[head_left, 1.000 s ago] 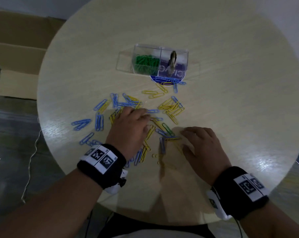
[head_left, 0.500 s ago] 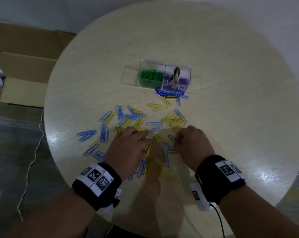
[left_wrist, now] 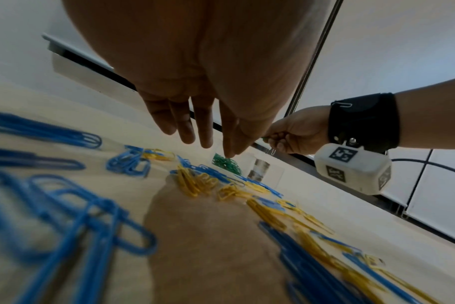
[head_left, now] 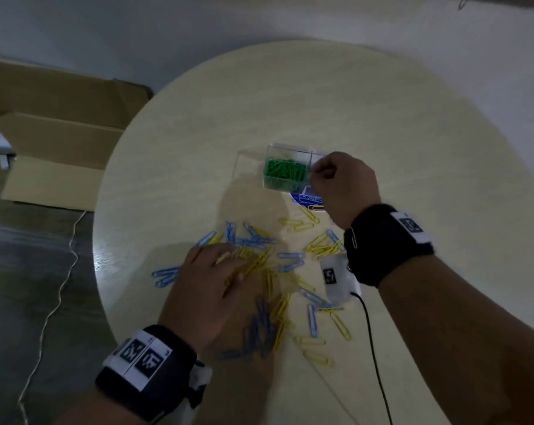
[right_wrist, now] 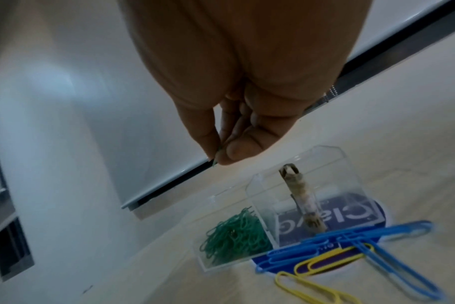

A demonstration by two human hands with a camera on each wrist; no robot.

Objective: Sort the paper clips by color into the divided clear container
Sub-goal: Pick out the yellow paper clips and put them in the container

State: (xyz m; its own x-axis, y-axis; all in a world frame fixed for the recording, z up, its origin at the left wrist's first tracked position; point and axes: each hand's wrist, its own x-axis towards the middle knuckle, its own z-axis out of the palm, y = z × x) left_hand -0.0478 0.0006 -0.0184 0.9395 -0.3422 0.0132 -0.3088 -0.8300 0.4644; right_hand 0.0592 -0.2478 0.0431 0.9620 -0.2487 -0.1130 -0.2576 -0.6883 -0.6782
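Right hand [head_left: 341, 185] has moved from the loose clips to above the clear container [head_left: 278, 154], pinching a green clip [right_wrist: 216, 159]. Left hand [head_left: 210, 289] flat, fingers straight, over blue and yellow clips [head_left: 259, 262] mid-desk [head_left: 413, 148]. Cardboard box [head_left: 54, 133] on the floor, white wall behind.

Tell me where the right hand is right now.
In the head view the right hand is raised at the far side of the table, over the divided clear container, pinching a green paper clip beside the green-clip compartment.
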